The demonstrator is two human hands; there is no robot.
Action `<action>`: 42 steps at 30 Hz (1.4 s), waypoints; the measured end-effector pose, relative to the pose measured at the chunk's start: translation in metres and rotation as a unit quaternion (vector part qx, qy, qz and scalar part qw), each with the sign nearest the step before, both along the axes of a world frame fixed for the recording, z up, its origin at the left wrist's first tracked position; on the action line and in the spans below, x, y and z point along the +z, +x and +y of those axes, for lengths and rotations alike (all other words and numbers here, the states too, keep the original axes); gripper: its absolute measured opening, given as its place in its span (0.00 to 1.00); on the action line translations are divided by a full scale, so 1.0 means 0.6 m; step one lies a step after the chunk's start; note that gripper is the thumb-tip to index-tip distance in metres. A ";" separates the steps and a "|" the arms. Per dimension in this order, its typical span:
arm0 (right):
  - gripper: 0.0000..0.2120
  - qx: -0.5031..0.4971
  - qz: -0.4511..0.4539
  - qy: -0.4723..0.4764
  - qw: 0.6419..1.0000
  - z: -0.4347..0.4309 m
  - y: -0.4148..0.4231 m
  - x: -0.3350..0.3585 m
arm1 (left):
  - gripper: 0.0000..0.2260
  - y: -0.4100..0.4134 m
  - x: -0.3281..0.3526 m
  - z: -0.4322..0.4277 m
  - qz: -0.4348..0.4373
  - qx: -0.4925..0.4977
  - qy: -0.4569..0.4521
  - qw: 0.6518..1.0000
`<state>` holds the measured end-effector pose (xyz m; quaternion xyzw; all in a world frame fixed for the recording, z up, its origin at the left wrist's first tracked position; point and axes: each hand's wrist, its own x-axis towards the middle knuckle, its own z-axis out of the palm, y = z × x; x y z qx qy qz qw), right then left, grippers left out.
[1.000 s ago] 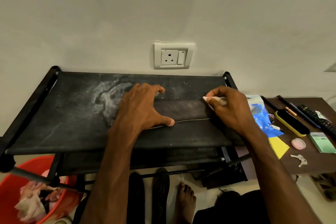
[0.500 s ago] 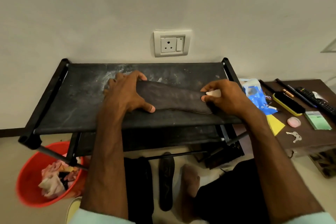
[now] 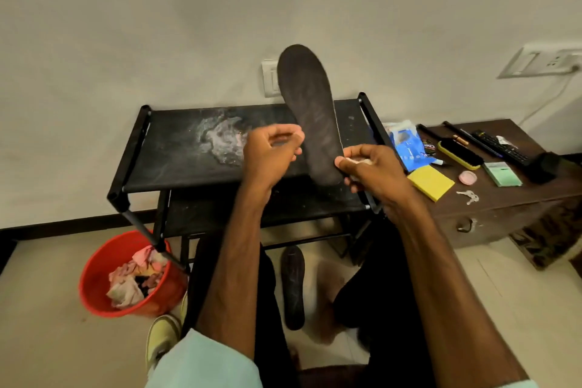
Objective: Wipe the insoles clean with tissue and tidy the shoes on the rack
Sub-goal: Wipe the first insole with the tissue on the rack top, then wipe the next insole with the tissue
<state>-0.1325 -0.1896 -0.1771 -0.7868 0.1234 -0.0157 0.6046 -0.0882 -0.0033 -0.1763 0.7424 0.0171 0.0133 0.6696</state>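
Head view shows the right hand (image 3: 374, 173) pinching the heel of a dark flat insole (image 3: 310, 110) with a wad of white tissue (image 3: 359, 161), holding it upright over the black fabric-topped rack (image 3: 176, 151). Gripped only at one end, the insole could swing or slip free. The left hand (image 3: 271, 156) is blurred, its fingers curled beside the insole's edge; whether they touch it cannot be told.

Two insoles, the raised insole (image 3: 310, 113) and the floor insole (image 3: 293, 287), two hands, left hand (image 3: 271, 154), right hand (image 3: 374, 170), one rack (image 3: 176, 148), one red bucket (image 3: 100, 290), two wall sockets (image 3: 541, 61), one brush (image 3: 461, 154), one yellow pad (image 3: 431, 182), one remote (image 3: 500, 145), one yellowish shoe (image 3: 162, 337)
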 end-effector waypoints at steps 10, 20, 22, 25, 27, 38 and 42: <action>0.04 0.099 0.070 -0.032 0.992 0.008 -0.140 0.040 | 0.09 -0.159 0.015 0.047 -0.006 -0.061 0.030 0.998; 0.03 0.055 0.038 -0.093 0.993 -0.008 -0.145 -0.004 | 0.09 -0.189 -0.073 0.037 0.063 -0.145 0.201 0.967; 0.05 0.046 0.050 -0.089 0.994 -0.006 -0.147 -0.024 | 0.10 -0.180 -0.083 0.042 0.075 -0.138 0.190 0.969; 0.08 0.035 0.063 -0.075 0.995 0.009 -0.147 -0.059 | 0.14 -0.172 -0.096 0.050 0.066 -0.089 0.202 0.973; 0.08 0.030 0.078 -0.065 0.994 0.023 -0.143 -0.090 | 0.15 -0.169 -0.097 0.054 0.065 -0.061 0.224 0.971; 0.06 -0.005 0.352 -0.147 0.924 0.050 -0.138 -0.335 | 0.09 -0.141 -0.102 0.025 0.144 -0.116 0.455 0.871; 0.11 -0.073 0.400 -0.123 0.905 0.054 -0.151 -0.400 | 0.12 -0.118 -0.141 -0.015 0.172 -0.201 0.504 0.822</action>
